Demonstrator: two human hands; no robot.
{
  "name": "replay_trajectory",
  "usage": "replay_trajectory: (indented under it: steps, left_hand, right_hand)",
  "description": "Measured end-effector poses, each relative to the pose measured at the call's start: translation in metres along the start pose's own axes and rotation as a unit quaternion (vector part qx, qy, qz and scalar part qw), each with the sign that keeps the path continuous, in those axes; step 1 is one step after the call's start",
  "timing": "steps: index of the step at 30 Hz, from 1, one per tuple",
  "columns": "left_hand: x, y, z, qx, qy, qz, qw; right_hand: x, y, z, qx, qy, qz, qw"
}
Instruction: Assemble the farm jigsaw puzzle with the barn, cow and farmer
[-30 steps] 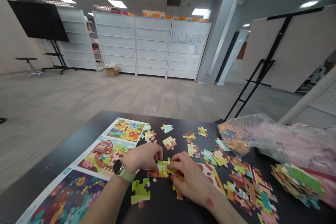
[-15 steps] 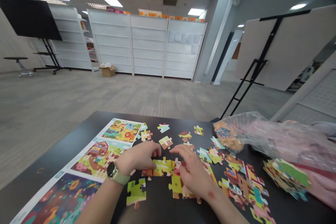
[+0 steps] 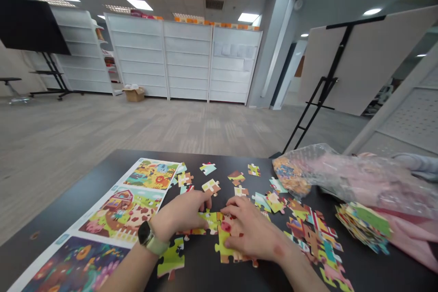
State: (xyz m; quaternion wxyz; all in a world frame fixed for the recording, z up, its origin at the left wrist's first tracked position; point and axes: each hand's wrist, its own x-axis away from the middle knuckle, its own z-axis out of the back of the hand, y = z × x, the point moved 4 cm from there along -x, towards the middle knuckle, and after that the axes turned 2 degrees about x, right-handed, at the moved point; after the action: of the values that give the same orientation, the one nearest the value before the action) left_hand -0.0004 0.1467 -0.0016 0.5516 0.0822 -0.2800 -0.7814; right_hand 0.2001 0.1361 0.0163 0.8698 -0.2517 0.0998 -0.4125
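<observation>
The desk [image 3: 92,191] is black, and the jigsaw pieces [image 3: 208,221] on it are bright yellow-green, orange and red. The picture sheet [image 3: 123,212] shows a red barn on green grass. The watch strap [image 3: 155,246] is olive green. The clear bag [image 3: 345,173] looks pinkish, with orange and blue inside, though blurred.

**A:** What's that just behind your left hand [image 3: 179,214]?

**B:** That's your smartwatch [image 3: 145,232], with a dark case on a pale green strap [image 3: 158,247].

**A:** And your right hand [image 3: 251,232]?

**B:** You've got a small red mark [image 3: 278,251] on it, close to the wrist. Both your forearms [image 3: 128,267] are bare.
</observation>
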Motion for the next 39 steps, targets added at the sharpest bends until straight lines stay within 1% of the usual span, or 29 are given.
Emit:
replay_trajectory:
  steps: [8, 19, 23, 27, 34, 36, 39]
  left_hand:
    - [-0.002, 0.001, -0.002, 0.004, 0.002, -0.011, 1.0]
    - [0.005, 0.004, 0.002, 0.014, 0.009, -0.011, 1.0]
    - [0.008, 0.007, 0.0, 0.01, -0.003, -0.011, 1.0]
    - [0.008, 0.012, 0.0, -0.002, -0.007, -0.019, 1.0]
    - [0.007, 0.028, -0.001, -0.026, -0.004, -0.06, 0.998]
    - [0.007, 0.032, -0.001, -0.031, -0.001, -0.071, 0.997]
    - [0.007, 0.036, -0.003, -0.04, 0.002, -0.083, 0.996]
  right_hand:
    - [0.0, -0.006, 0.005, -0.008, -0.034, -0.022, 0.999]
    - [-0.001, -0.003, 0.005, -0.016, -0.021, -0.019, 0.999]
    - [-0.003, 0.005, 0.004, -0.013, -0.01, -0.051, 0.999]
    - [-0.001, 0.011, 0.006, -0.001, -0.009, -0.066, 0.998]
    - [0.01, 0.014, 0.013, -0.002, -0.036, -0.081, 0.996]
    - [0.011, 0.014, 0.015, 0.009, -0.039, -0.076, 0.996]
    - [0.014, 0.008, 0.017, 0.026, -0.036, -0.052, 0.998]
